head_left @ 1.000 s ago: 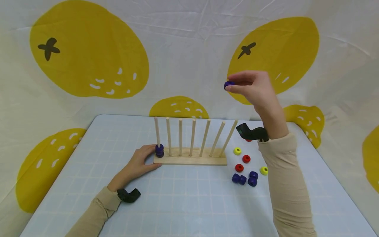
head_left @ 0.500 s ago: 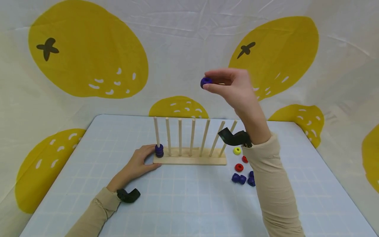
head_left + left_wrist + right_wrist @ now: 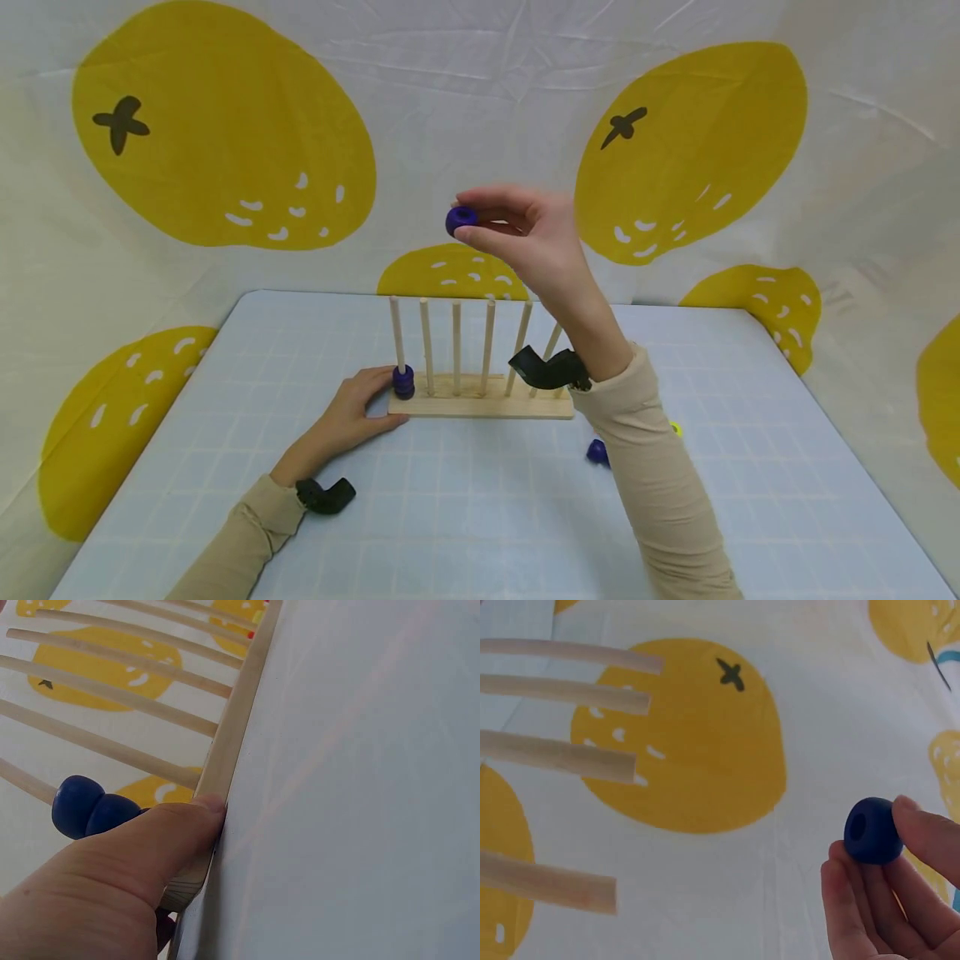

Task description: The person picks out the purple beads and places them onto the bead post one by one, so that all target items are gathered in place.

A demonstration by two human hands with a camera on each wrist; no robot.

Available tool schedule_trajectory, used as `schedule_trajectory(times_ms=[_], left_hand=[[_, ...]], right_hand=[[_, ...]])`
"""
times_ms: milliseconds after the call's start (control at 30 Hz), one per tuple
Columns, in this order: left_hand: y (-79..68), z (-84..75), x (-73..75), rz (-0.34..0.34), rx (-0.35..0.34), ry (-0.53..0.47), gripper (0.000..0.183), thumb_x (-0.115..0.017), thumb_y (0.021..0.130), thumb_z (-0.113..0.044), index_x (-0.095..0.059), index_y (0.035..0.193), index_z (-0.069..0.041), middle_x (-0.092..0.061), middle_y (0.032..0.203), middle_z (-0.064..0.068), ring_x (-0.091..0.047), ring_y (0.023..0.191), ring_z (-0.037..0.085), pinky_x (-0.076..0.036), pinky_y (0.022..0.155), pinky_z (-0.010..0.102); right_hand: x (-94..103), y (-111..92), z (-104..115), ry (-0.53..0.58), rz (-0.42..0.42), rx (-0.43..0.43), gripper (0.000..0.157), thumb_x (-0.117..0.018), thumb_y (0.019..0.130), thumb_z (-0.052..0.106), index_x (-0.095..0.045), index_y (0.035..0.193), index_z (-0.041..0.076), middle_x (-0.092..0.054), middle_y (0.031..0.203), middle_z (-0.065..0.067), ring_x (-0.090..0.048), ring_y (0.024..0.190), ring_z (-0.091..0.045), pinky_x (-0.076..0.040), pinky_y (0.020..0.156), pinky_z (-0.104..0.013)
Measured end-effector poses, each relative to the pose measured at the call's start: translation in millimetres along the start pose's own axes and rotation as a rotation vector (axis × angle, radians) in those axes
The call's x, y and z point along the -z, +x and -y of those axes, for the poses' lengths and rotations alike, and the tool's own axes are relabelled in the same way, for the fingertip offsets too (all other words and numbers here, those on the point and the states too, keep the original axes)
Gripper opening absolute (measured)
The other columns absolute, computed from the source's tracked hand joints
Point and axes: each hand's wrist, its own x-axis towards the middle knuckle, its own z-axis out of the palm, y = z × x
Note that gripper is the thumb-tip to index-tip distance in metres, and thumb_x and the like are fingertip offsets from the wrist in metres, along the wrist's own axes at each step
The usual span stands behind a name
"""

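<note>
Between right thumb and fingertips I pinch a dark blue bead [image 3: 461, 222], high above a wooden peg stand [image 3: 480, 407]. My right hand [image 3: 540, 246] is raised well over the tops of the pegs. In the right wrist view the bead [image 3: 874, 831] shows its hole, and several bare peg ends lie off to the left. My left hand [image 3: 352, 410] grips the left end of the stand's base, its thumb along the front edge. Right beside that hand, a short stack of blue beads [image 3: 403, 382] sits low on the leftmost peg.
To the right of the stand, a blue bead [image 3: 597, 452] and a yellow bead [image 3: 676, 428] show partly past the right sleeve [image 3: 645, 458], which hides other beads. Behind the pale checked table [image 3: 450, 517] hangs a white cloth [image 3: 465, 100] with yellow fruit prints.
My right hand has carried the blue bead leftward, from beyond the stand's right end to over its middle. The forearm now covers most of the loose beads. The left hand keeps its place.
</note>
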Motion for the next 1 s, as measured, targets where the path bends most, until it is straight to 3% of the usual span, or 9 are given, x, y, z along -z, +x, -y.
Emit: schedule_trajectory(times_ms=[500, 1000], left_hand=[[0.4, 0.9, 0.1, -0.015, -0.035, -0.007, 0.064, -0.085, 0.076, -0.021, -0.060, 0.132, -0.003, -0.059, 0.135, 0.016, -0.051, 0.125, 0.036, -0.037, 0.100, 0.060], [0.1, 2.4, -0.8, -0.015, -0.041, -0.001, 0.064, -0.085, 0.077, -0.022, -0.060, 0.133, -0.003, -0.058, 0.135, 0.015, -0.051, 0.125, 0.036, -0.038, 0.099, 0.061]], right_hand=[[-23.7, -6.2, -37.2, 0.176, 0.124, 0.100, 0.030, -0.064, 0.089, -0.013, -0.063, 0.120, -0.012, -0.068, 0.118, -0.018, -0.066, 0.105, -0.031, -0.055, 0.091, -0.041], [-31.8, -1.3, -61.0, 0.183, 0.229, 0.053, 0.030, -0.067, 0.089, -0.010, -0.065, 0.119, -0.010, -0.069, 0.118, -0.015, -0.067, 0.106, -0.031, -0.054, 0.091, -0.044]])
